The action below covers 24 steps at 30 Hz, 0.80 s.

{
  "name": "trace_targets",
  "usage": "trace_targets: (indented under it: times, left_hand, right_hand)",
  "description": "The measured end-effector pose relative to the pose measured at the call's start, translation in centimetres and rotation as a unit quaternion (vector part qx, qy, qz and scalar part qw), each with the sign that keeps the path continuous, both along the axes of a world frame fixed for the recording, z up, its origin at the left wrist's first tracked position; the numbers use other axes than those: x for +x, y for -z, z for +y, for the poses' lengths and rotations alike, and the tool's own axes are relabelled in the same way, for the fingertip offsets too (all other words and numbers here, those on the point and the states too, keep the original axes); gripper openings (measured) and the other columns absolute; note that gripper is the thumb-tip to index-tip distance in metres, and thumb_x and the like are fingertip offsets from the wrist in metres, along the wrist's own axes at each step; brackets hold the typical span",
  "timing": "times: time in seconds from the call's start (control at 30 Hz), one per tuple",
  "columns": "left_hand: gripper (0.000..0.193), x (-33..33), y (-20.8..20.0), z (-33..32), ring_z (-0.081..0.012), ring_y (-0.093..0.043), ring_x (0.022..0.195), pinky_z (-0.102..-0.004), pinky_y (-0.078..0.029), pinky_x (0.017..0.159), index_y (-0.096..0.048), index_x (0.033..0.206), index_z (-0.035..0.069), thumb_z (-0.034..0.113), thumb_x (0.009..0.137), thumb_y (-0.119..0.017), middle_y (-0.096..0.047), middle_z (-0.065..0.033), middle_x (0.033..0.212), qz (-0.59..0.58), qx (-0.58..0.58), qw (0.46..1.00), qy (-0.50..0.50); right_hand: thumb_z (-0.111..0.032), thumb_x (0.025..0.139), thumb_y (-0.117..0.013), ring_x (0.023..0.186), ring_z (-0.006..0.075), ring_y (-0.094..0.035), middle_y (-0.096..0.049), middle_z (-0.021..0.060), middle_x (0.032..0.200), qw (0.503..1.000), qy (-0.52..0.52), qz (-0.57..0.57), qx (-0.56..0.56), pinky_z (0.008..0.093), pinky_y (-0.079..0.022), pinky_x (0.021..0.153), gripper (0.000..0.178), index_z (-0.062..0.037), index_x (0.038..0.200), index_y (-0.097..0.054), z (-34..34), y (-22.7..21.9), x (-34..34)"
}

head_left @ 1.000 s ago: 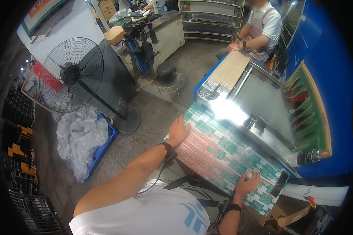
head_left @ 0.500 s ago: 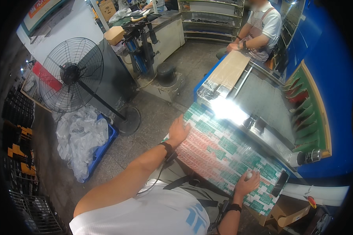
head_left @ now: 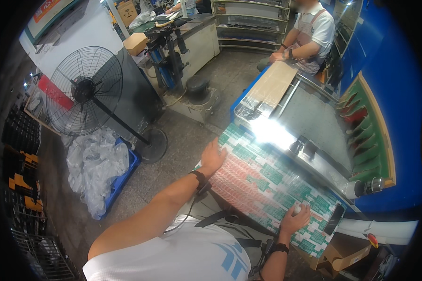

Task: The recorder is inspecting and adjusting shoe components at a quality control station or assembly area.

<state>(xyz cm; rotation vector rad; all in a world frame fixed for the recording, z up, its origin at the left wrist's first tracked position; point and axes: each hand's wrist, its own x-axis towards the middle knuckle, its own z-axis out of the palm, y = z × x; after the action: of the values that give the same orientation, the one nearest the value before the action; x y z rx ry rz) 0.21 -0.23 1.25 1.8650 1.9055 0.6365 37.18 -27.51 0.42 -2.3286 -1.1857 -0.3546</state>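
Observation:
My left hand lies flat on the left end of a table, fingers stretched over its edge. The tabletop is covered with shiny clear film over a green, white and red printed sheet. Near the table's right end, my right hand rests with curled fingers around a small whitish thing with a thin pointed tip; its kind is too small to make out. Just right of that hand lies a dark flat rectangle like a phone.
A conveyor machine with a bright lamp adjoins the table's far side. A co-worker sits at its far end. To the left stand a floor fan and a blue tray heaped with clear plastic. A cardboard box sits below right.

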Motion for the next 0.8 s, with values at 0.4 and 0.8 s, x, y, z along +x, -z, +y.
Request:
trace_targets:
  times: [0.4,0.8]
  left_hand:
    - [0.077,0.0,0.4,0.1,-0.0426,-0.06,0.138,-0.0518,-0.047,0.117,-0.043,0.166,0.001,0.043,0.105,-0.065,-0.062,-0.0253,0.145,0.011,0.007,1.0,-0.003]
    - [0.076,-0.2,1.5,0.3,-0.0429,-0.064,0.128,-0.0535,-0.051,0.109,-0.044,0.164,0.001,0.043,0.104,-0.066,-0.066,-0.0243,0.136,0.009,0.037,0.999,0.005]
  right_hand:
    - [-0.034,0.106,-0.07,0.148,0.0448,-0.048,-0.057,0.0223,0.155,1.0,0.001,0.01,-0.007,0.0622,-0.028,0.129,0.041,-0.0066,0.137,-0.067,0.0,0.4,0.2]
    - [-0.032,0.106,-0.071,0.148,0.0462,-0.048,-0.058,0.024,0.154,1.0,-0.011,0.008,0.012,0.063,-0.028,0.129,0.04,-0.0065,0.136,-0.068,-0.1,0.3,0.1]
